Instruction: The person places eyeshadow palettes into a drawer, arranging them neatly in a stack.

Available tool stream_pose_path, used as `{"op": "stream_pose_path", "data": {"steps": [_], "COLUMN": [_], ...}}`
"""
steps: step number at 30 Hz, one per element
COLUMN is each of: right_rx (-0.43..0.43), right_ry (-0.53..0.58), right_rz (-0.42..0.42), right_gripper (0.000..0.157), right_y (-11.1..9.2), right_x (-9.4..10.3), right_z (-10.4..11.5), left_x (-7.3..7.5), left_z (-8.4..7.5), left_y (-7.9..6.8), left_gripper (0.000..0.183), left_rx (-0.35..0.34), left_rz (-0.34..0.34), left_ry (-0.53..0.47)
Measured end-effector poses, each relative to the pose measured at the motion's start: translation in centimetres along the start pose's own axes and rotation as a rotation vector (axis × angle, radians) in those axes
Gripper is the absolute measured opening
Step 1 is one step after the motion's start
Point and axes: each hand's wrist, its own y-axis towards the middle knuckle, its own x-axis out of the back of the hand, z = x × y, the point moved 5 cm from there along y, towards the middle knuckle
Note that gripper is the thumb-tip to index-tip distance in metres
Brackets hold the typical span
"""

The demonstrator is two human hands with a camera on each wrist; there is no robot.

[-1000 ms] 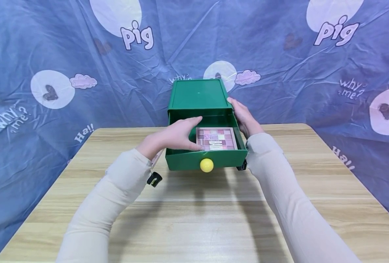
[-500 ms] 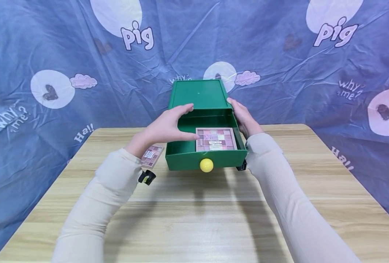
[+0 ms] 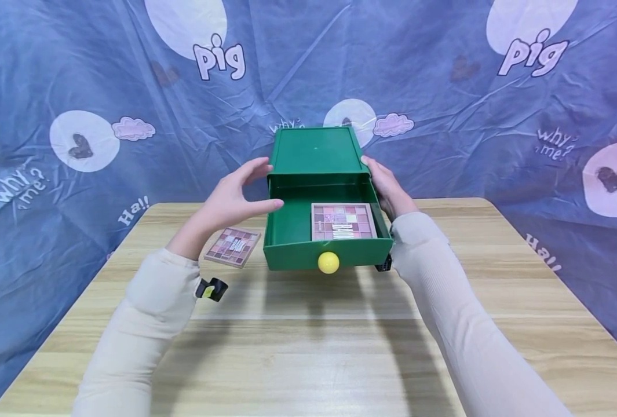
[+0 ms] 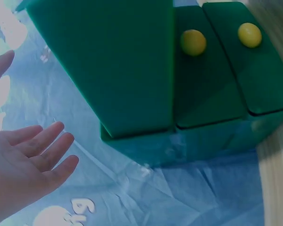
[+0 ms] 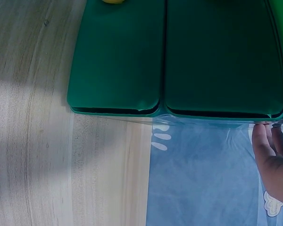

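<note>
A green drawer cabinet [image 3: 316,150] stands on the table with its top drawer [image 3: 289,226] pulled out, a yellow knob [image 3: 328,263] on the front. In the drawer's right part lies an eyeshadow palette [image 3: 342,214]. My left hand [image 3: 225,200] hovers at the drawer's left side, thumb and fingers spread, holding nothing. Beneath that hand a second eyeshadow palette [image 3: 232,247] lies on the table. My right hand [image 3: 390,188] rests against the cabinet's right side; in the right wrist view its fingers [image 5: 262,141] touch the side wall.
Two closed lower drawers, one with a yellow knob [image 4: 193,42] and one with another yellow knob [image 4: 249,35], show in the left wrist view. A blue printed cloth [image 3: 423,69] hangs behind the wooden table [image 3: 308,359].
My left hand has moved left from above the open drawer to beside it, uncovering the palette on the table. The right hand and the palette in the drawer have stayed put.
</note>
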Motion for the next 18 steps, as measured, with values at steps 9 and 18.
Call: {"op": "stream_pose_path", "data": {"steps": [9,18], "right_rx": [-0.004,-0.005], "right_ry": [0.002,0.006], "right_rz": [0.001,0.005], "right_gripper": [0.054,0.055], "right_y": [-0.1,-0.2], "right_x": [0.0,0.0], "right_z": [0.1,0.1], "left_x": [0.4,-0.2], "left_z": [2.7,6.4], "left_y": [-1.3,-2.3], "left_gripper": [0.079,0.081], "left_rx": [0.051,0.102], "left_rz": [-0.044,-0.081], "left_ry": [-0.059,-0.051]}}
